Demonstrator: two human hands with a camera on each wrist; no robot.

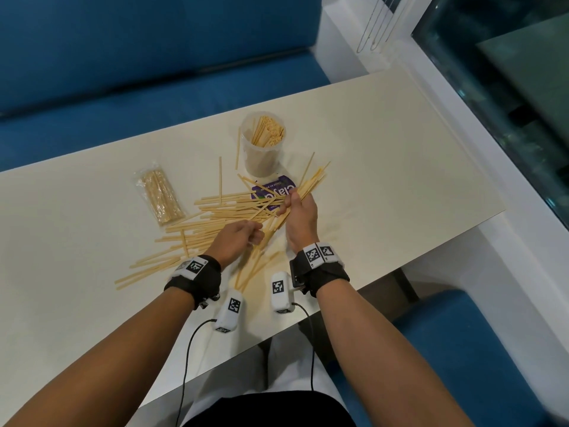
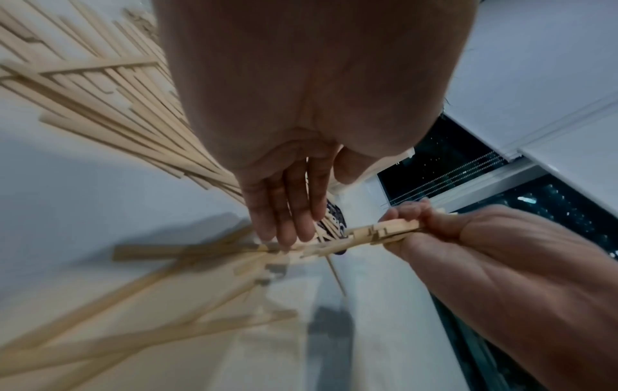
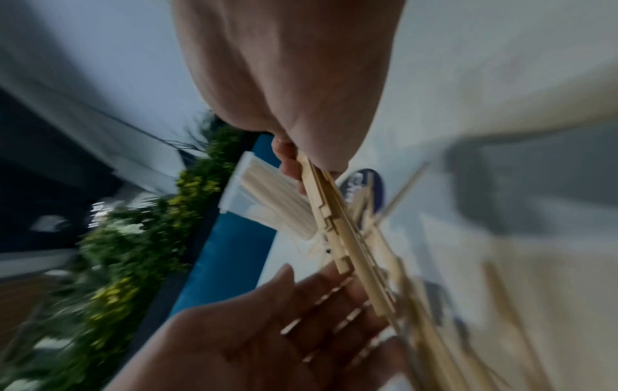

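My right hand (image 1: pixel 300 211) grips a bundle of thin wooden sticks (image 1: pixel 308 183), slanted over the table with its upper end fanned toward the far right. My left hand (image 1: pixel 238 238) is at the bundle's lower end. In the left wrist view its straight fingers (image 2: pixel 287 209) touch the stick ends, and the right hand (image 2: pixel 434 227) is wrapped round the bundle (image 2: pixel 378 232). In the blurred right wrist view the bundle (image 3: pixel 334 224) runs down onto the flat left hand (image 3: pixel 267 330). More loose sticks (image 1: pixel 215 217) lie scattered on the table.
A clear plastic cup (image 1: pixel 263 143) full of upright sticks stands behind the pile, with a purple label or lid (image 1: pixel 272 191) flat in front of it. A wrapped packet of sticks (image 1: pixel 158 195) lies at the left. The cream table (image 1: pixel 385 149) meets a blue sofa (image 1: pixel 123 57) behind.
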